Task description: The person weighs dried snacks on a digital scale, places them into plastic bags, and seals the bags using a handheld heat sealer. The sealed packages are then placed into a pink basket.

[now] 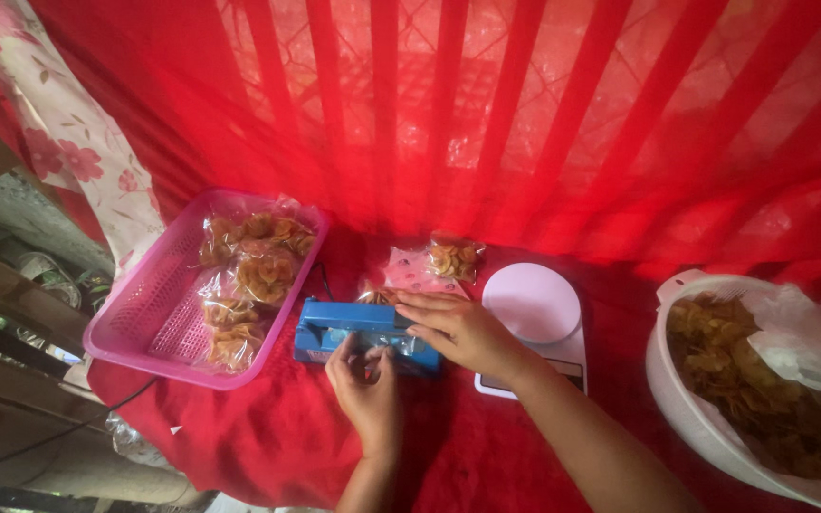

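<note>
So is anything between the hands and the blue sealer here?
Nothing visible. The right hand lies flat on top of the blue sealer, and the left hand touches its front edge. A small bag of chips sits at its back edge.

Pink basket [149,313] of bagged chips is sitting at nine o'clock; white scale [536,309] centre; white bowl [691,408] of chips sitting at four o'clock.

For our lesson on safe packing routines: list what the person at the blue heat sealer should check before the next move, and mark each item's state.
1. Right hand flat on the blue heat sealer arm: ok.
2. Left hand at the sealer's front edge: ok.
3. Bag mouth lying straight under the bar: cannot tell, hidden.
4. Pink basket of sealed chip bags beside the sealer: ok.
5. Next filled bag waiting behind the sealer: ok.
</note>
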